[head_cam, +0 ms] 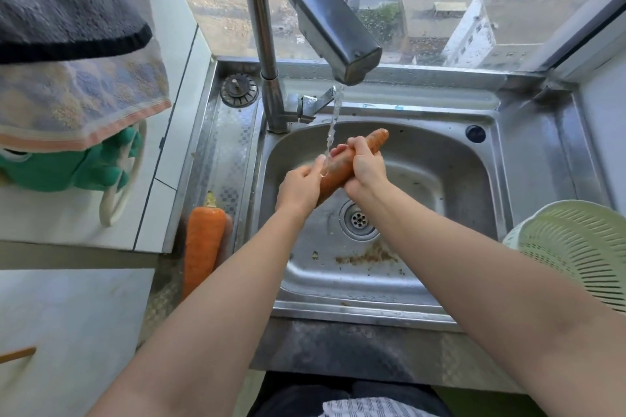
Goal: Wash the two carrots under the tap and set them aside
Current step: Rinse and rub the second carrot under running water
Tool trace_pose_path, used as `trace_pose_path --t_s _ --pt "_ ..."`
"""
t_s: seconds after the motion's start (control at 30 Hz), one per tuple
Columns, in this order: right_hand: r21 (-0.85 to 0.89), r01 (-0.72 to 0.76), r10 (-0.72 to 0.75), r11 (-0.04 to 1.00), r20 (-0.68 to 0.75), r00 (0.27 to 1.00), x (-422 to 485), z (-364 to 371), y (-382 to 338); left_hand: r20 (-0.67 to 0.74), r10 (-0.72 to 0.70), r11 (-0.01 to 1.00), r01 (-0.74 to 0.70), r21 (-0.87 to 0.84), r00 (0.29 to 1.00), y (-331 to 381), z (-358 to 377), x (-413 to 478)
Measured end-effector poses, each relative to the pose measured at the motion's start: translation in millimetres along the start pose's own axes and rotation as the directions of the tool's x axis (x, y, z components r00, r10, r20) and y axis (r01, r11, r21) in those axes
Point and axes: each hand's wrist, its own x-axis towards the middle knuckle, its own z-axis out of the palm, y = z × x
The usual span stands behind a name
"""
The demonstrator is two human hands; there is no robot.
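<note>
Steel sink (355, 310) under the window: we hold one carrot (376, 139) in the stream from the tap (338, 34), left hand (299, 191) and right hand (367, 166) both curled round it, washing step in hand; other carrot (203, 247) lies on the left drainboard, so next likely needs a swap.

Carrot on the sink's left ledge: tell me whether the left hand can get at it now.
Probably yes. The ledge carrot lies uncovered beside the left forearm. But the left hand grips the other carrot under the tap, so it must let go first.
</note>
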Motion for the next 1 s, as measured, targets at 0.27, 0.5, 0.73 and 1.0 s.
trace_pose_path --t_s 0.27,0.5,0.73,1.0 --pt "0.07 -0.027 0.027 0.997 -0.003 1.0 -5 -12 -11 0.044 -0.134 0.971 0.14 -0.192 0.99 1 6 7" --pt "0.092 -0.058 0.053 0.994 0.05 0.997 0 -17 -1 -0.013 -0.178 0.978 0.176 -0.114 0.984 10 5 4" --pt "0.064 -0.06 0.064 0.996 -0.059 0.996 3 -10 -12 0.114 0.237 0.959 -0.214 -0.186 0.965 -5 6 -13" --pt "0.039 -0.106 0.1 0.994 0.123 0.987 -5 -16 -4 0.039 -0.045 0.993 0.049 -0.111 0.998 6 2 -10"
